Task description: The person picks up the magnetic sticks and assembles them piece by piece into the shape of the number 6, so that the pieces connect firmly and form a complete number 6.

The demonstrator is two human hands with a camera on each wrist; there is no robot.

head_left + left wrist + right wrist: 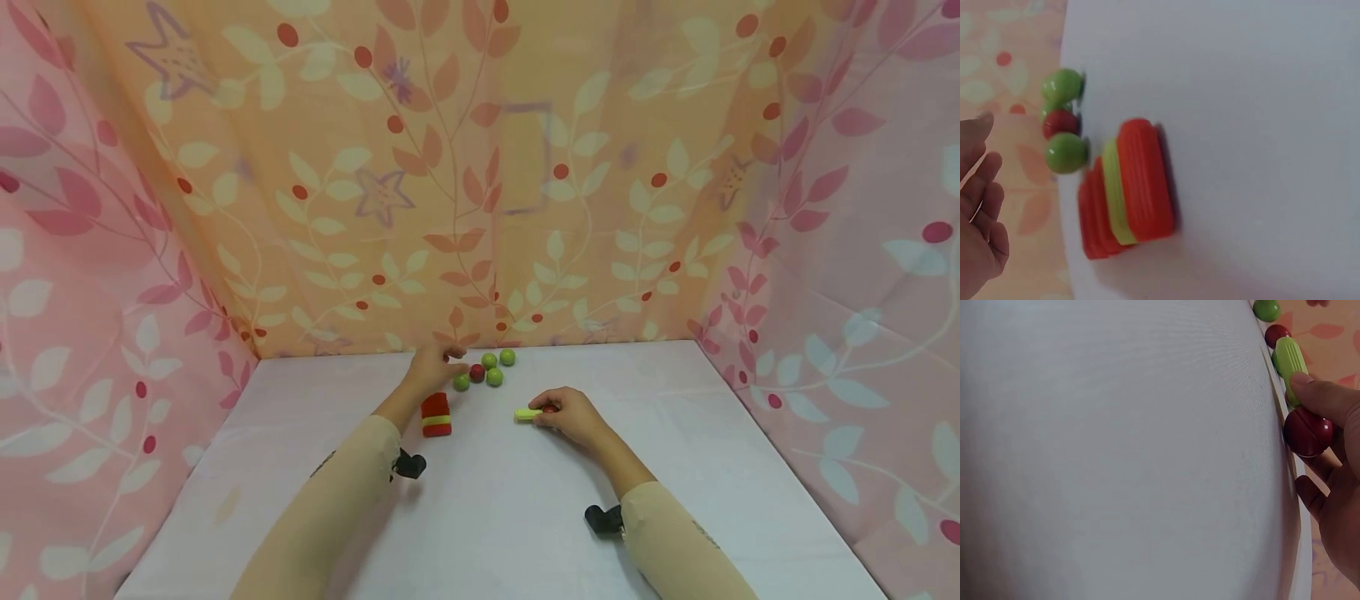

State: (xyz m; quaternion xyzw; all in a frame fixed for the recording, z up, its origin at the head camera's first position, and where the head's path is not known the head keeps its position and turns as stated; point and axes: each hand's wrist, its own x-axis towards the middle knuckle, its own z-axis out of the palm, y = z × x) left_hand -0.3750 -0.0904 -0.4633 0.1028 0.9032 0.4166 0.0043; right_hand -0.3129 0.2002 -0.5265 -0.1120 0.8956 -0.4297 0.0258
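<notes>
My right hand [573,417] grips a ridged yellow-green block [1291,359] and a shiny red ball [1307,432], the thumb pressing on the block and the ball close to the palm. In the head view this block sticks out to the left of the fingertips. My left hand [433,367] hovers at the table's back edge, fingers loosely bent and spread apart, next to a green ball [461,382]. Just below its wrist lies a row of ridged red blocks [437,407] with one yellow-green block [1116,190] among them.
Beside the left hand, a second red ball [477,373] sits among several green balls [494,377]. The white table [510,517] is bounded by a flowered curtain [465,167] at the back and pink ones at both sides.
</notes>
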